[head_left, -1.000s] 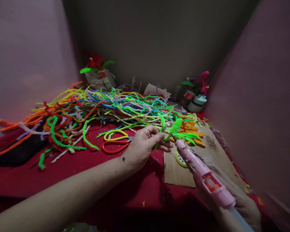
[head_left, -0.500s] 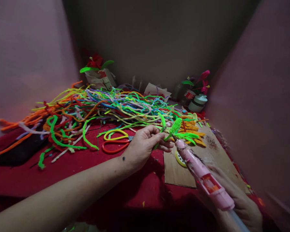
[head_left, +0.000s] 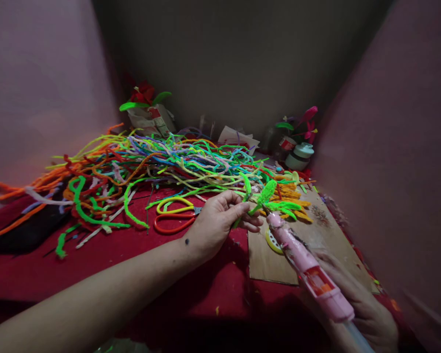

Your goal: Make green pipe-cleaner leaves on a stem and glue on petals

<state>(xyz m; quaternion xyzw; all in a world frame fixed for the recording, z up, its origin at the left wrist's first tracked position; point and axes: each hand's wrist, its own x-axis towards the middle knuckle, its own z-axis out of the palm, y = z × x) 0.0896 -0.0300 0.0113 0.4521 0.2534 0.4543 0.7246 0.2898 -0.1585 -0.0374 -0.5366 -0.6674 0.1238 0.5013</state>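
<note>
Above the red-clothed tabletop (head_left: 213, 279), the left hand (head_left: 220, 218) keeps its grip pinched on a green pipe-cleaner sprig (head_left: 267, 192); the right hand (head_left: 363, 304) clasps a pink hot-glue gun (head_left: 297, 252).

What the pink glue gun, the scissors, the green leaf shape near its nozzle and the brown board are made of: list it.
Glue gun: hard plastic, judging by its shiny moulded casing.
Scissors: smooth yellow and red handles, probably plastic or plastic-coated; the grey blade part looks like metal.
Green leaf shape: fuzzy chenille, likely pipe cleaner, from its fluffy edges.
Board: flat brown, perhaps wood or cardboard.
</note>
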